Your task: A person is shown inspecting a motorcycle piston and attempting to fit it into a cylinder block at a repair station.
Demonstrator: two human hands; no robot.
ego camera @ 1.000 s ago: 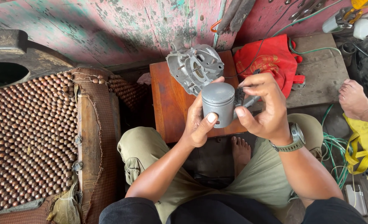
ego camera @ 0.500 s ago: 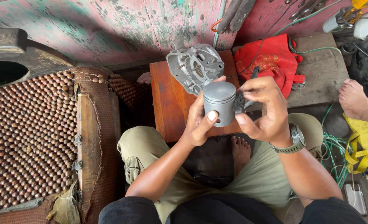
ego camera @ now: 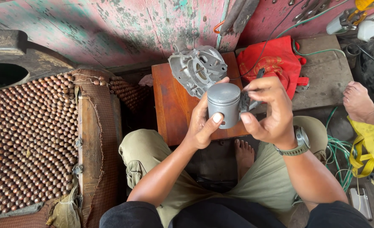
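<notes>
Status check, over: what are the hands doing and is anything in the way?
Left hand and right hand both grip the grey piston, held above the wooden stool. Engine casing sits behind, apart. Nothing between hands and piston.

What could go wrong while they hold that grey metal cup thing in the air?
It might slip: the grey piston is held only by the left hand and right hand, above the edge of the small wooden table. If it dropped, it could fall on the bare foot just below. It could also knock the metal engine casing resting close behind.
</notes>
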